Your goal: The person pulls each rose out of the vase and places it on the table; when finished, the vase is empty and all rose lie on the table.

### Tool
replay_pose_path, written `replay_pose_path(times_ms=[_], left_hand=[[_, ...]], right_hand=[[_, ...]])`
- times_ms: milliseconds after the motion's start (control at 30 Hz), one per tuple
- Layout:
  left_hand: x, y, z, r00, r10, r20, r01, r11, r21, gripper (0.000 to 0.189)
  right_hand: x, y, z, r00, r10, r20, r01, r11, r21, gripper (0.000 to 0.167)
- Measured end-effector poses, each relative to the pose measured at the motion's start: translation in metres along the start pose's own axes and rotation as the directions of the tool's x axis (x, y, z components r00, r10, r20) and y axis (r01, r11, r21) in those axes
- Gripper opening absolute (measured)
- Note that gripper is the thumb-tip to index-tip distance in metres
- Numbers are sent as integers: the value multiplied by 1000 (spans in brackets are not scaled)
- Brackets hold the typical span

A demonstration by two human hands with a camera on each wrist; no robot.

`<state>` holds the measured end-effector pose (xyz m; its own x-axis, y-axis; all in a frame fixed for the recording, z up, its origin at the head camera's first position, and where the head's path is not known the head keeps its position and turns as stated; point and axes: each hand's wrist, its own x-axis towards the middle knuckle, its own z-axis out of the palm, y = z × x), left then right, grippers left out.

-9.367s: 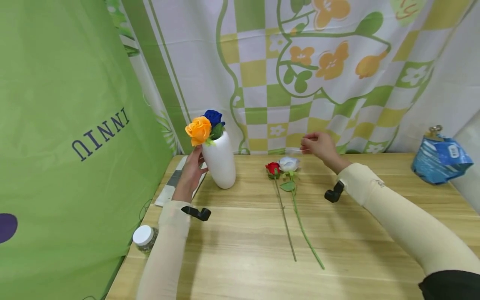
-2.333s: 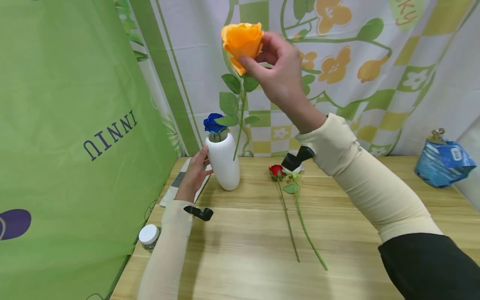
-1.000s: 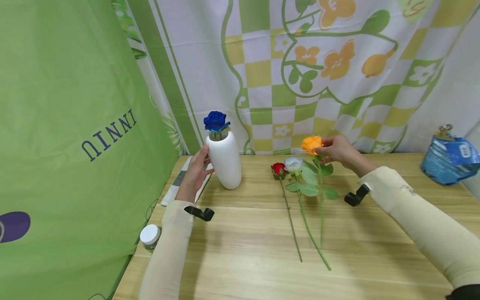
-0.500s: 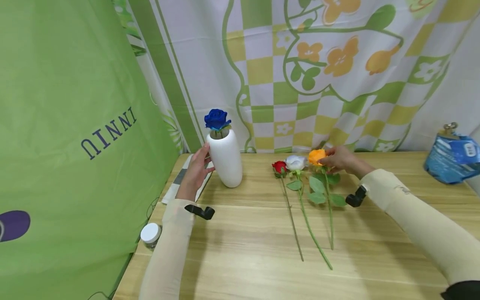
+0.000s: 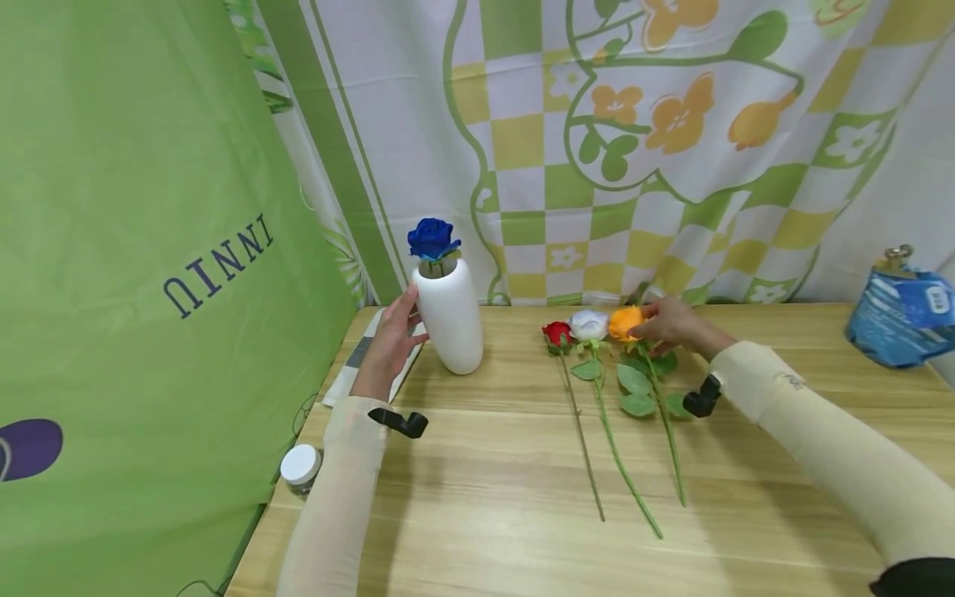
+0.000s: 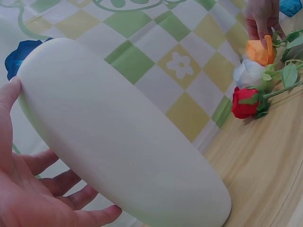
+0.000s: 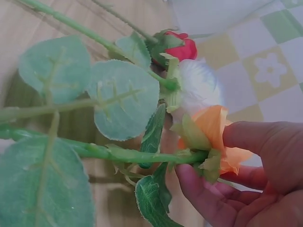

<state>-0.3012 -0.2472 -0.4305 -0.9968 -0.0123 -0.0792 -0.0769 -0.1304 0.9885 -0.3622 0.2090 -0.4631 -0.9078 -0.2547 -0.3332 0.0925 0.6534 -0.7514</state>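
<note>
A white vase (image 5: 452, 322) stands on the table with a blue rose (image 5: 433, 238) in its mouth. My left hand (image 5: 386, 344) touches the vase's left side, thumb near the rim and fingers spread lower down (image 6: 61, 182). At the right, my right hand (image 5: 675, 326) pinches the head of an orange rose (image 5: 622, 323), thumb on the petals (image 7: 215, 125) and fingers below the bloom. That rose's stem lies toward the front of the table. To its left lie a white rose (image 5: 588, 325) and a red rose (image 5: 557, 333), blooms side by side.
A folded grey-and-white cloth (image 5: 346, 377) lies behind the left hand. Near the left forearm is a white-lidded jar (image 5: 301, 464). A clipped blue bag (image 5: 899, 319) sits at the far right. Patterned curtain (image 5: 515, 149) hangs along the table's back edge.
The orange rose has come out of the vase and been carried right, then lowered beside the white rose. Lately its bloom shifted slightly left. The left hand has stayed at the vase.
</note>
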Motion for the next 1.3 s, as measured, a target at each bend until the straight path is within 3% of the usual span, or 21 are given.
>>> replay_pose_path(times_ms=[300,533,800,967,1067,1167,1300], left_hand=[[1,0,0,1000,-6,-4,6,1000,0,64],[-1,-4,-3,1000,-19,1,19,1000,9,66],[1,-2,-1,1000,6,1,-6,1000,13,71],[-2,-3,-5,1000,-13,-9,13,1000,14,70],[-1,-3,-6,1000,-14,-7,14,1000,26,71],[3,-2,-5,1000,3,-4,-3,999,37,73],[5,-2,-5,1000,-1,0,1,999,41,74]], right_hand=[[0,6,4,1000,14,-20,-14,1000,18,53],[1,18,12,998,65,-25,-65,997,34,69],[-2,20,5,997,53,-49,-52,998,23,64],[-9,13,-5,1000,5,-28,-9,993,-114,65],[-16,0,-13,996,-60,-69,43,974,-223,63],[-23,-18,-21,981,-141,-130,103,960,-262,59],[-28,-53,-18,955,-232,-183,186,953,-239,54]])
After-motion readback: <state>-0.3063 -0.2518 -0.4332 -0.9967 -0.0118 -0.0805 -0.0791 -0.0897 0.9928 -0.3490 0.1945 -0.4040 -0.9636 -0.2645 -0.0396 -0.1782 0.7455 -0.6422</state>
